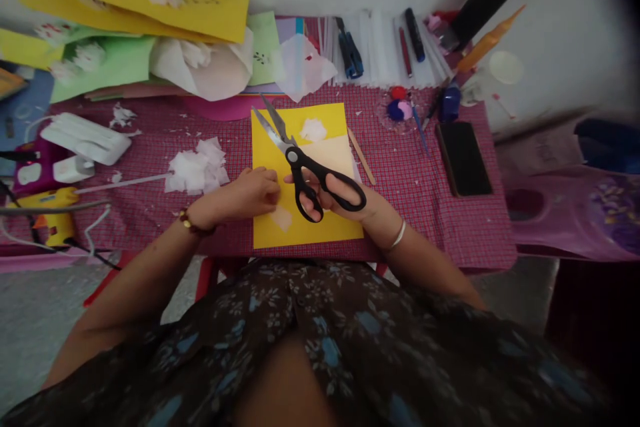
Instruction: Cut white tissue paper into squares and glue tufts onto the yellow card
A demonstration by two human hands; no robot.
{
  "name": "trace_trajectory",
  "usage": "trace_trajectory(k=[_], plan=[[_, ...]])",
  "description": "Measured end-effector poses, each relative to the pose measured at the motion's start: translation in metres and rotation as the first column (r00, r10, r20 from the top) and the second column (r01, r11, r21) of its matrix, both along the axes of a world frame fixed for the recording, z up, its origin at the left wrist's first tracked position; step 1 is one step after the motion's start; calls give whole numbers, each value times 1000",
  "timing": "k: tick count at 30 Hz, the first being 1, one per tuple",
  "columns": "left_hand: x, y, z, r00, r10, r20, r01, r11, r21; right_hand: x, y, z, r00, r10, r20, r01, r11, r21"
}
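My right hand [334, 199] holds black-handled scissors [305, 163] with my fingers through the loops; the blades are apart and point up-left over a yellow card [300, 227]. My left hand [253, 192] is closed, knuckles up, resting at the card's left edge, with its fingertips pinched on something I cannot make out. A pale cream sheet [334, 155] and a small white tissue tuft [313, 129] lie on the card. A heap of white tissue pieces [197, 170] sits just left of the card.
A red checked cloth [425, 180] covers the table. A black phone [464, 159] lies at the right, a glue gun [47, 203] at the left. Stacked yellow and green papers [150, 7] fill the back left; pens and blue scissors [350, 53] lie at the back.
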State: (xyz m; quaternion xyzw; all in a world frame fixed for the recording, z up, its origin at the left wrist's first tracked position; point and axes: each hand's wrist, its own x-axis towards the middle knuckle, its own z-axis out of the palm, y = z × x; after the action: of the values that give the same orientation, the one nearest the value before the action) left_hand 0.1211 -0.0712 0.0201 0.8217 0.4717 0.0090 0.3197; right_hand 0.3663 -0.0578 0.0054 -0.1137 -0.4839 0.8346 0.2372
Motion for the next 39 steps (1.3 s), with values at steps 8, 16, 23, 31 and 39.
trace_trajectory(k=[8, 16, 23, 31, 39], plan=[[-26, -36, 37, 451, 681, 577, -561, 719, -410, 5, -8, -2, 988, -32, 150, 8, 988, 155], [-45, -80, 35, -361, 683, 635, -554, 390, -735, -17, -14, 8, 945, 115, 306, -208, 934, 290], [-62, -84, 25, -401, 683, 611, -546, 357, -758, -60, -9, 22, 861, 151, 486, -326, 897, 299], [-79, -72, 14, -350, 700, 622, -554, 381, -740, -94, -2, 25, 850, 144, 506, -269, 946, 182], [-91, -73, 4, -186, 727, 661, -512, 502, -697, -100, -3, 37, 846, 64, 529, -128, 988, 86]])
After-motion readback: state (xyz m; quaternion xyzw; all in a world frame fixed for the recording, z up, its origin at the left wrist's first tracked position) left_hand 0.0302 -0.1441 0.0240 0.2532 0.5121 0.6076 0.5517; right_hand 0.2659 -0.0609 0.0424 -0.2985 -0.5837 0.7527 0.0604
